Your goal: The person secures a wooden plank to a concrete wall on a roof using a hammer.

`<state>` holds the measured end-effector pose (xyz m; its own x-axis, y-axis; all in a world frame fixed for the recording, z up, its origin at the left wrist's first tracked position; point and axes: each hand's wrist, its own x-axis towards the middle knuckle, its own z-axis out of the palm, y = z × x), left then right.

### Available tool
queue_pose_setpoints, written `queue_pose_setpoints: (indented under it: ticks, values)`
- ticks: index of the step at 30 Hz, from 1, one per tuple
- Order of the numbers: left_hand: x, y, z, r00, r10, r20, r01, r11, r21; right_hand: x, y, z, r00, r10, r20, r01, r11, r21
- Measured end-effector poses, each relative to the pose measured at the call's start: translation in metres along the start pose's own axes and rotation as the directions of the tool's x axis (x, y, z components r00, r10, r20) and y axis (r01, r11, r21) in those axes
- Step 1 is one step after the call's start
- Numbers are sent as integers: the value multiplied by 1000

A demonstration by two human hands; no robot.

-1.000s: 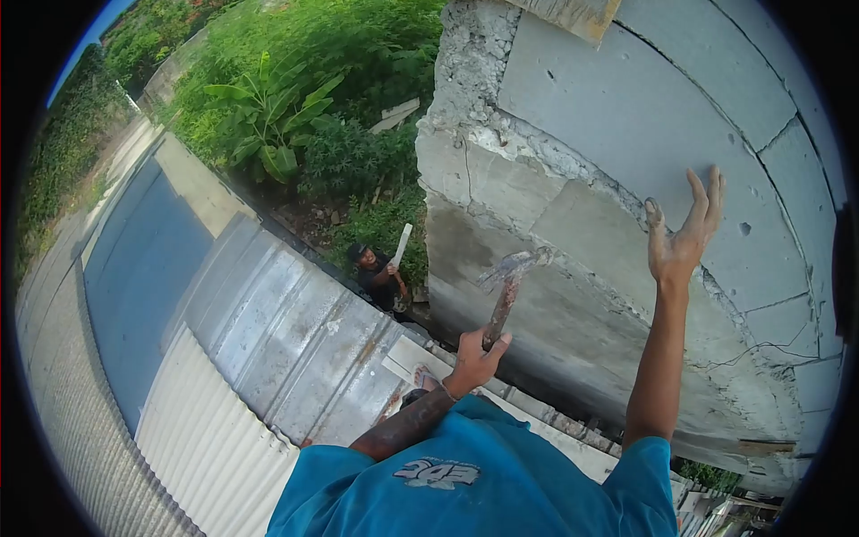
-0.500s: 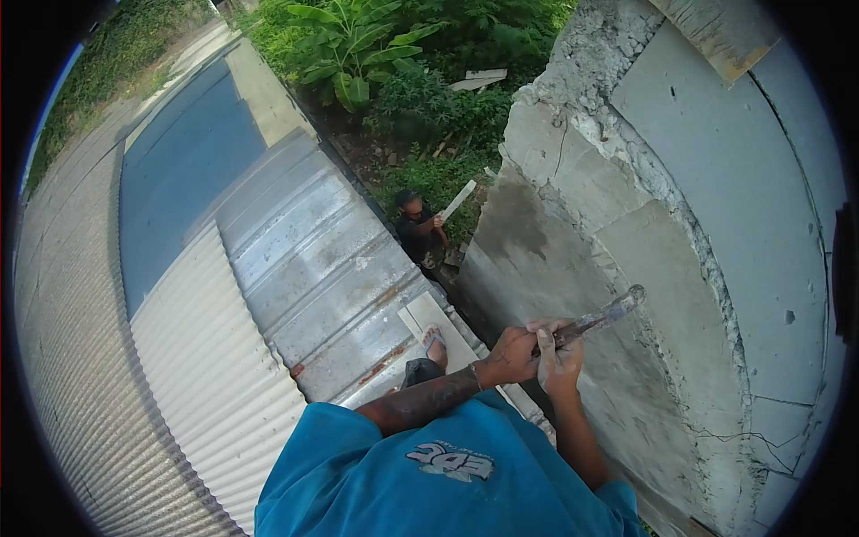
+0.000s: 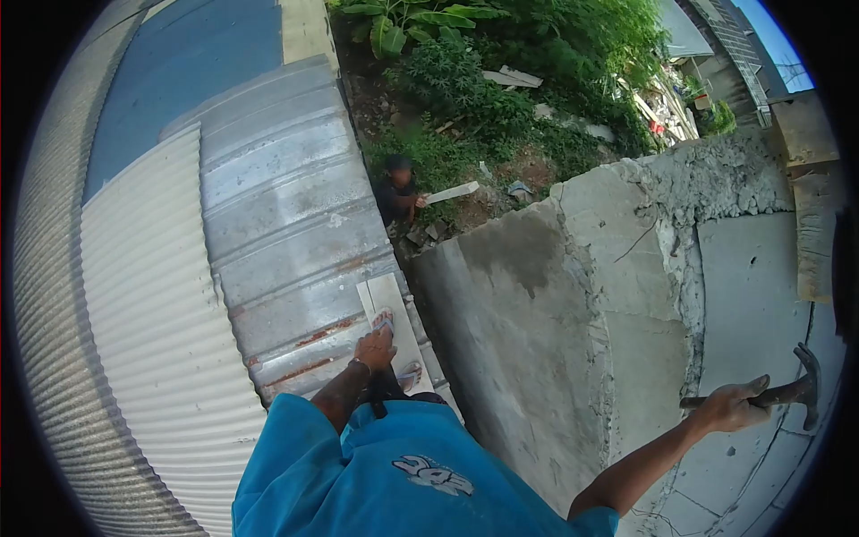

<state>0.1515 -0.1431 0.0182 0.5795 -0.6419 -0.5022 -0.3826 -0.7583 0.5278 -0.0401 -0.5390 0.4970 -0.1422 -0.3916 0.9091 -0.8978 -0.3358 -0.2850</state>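
My right hand (image 3: 735, 408) is closed around the handle of a claw hammer (image 3: 810, 387), held out at the far right in front of the pale block wall. The hammer's head points away to the right, its handle end sticking out left of the fist. My left hand (image 3: 376, 347) is lowered in front of my leg, above my sandalled feet. Its fingers look stretched out, and nothing shows in it. Under my feet lies a pale board (image 3: 391, 300) on the metal roof.
A corrugated metal roof (image 3: 291, 215) spreads to the left. On the right stands a rough, broken-edged concrete wall (image 3: 519, 331), with a narrow drop between. Below, another person (image 3: 399, 192) holds a pale strip (image 3: 454, 192). Wood pieces (image 3: 812, 234) sit against the wall top.
My hands, together on one tool before, have parted. My right hand has moved out to the right with the hammer; my left has dropped toward my leg. The view has turned right.
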Motion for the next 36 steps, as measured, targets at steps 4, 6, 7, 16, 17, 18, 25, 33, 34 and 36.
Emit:
queue_pose_setpoints:
  ticks: [4, 6, 7, 16, 17, 18, 25, 33, 34, 36]
  values:
    - [-25, -81, 27, 935, -335, 119, 320, 938, 129, 14, 9, 25, 999, -30, -31, 28, 996, -83]
    - [-43, -98, 43, 863, -465, 197, 445, 885, 136, 21, 10, 34, 999, -25, -35, 19, 987, -161]
    - [-52, -101, 52, 852, -478, 216, 471, 878, 85, 24, 8, 37, 999, -21, -38, 13, 979, -201]
    - [-7, -72, 128, 940, -335, 70, 342, 913, -222, 36, 22, 54, 978, -35, -207, -59, 901, -430]
    - [0, -73, 142, 965, -261, -20, 248, 935, -253, 44, 42, 55, 970, -78, -230, -42, 878, -477]
    - [11, -61, 132, 957, -289, -28, 264, 906, -331, 49, 53, 55, 965, -116, -237, -18, 869, -495]
    - [80, 18, 99, 952, -305, 3, 239, 742, -627, 41, 42, 63, 962, -168, -215, 35, 856, -515]
    - [87, 14, 113, 932, -350, 98, 343, 756, -557, 43, 42, 64, 958, -201, -204, 59, 836, -545]
    - [93, 14, 109, 921, -376, 103, 369, 754, -544, 42, 42, 65, 957, -204, -206, 60, 834, -549]
    - [115, 22, 97, 929, -368, 43, 327, 758, -564, 38, 41, 66, 957, -205, -206, 60, 833, -550]
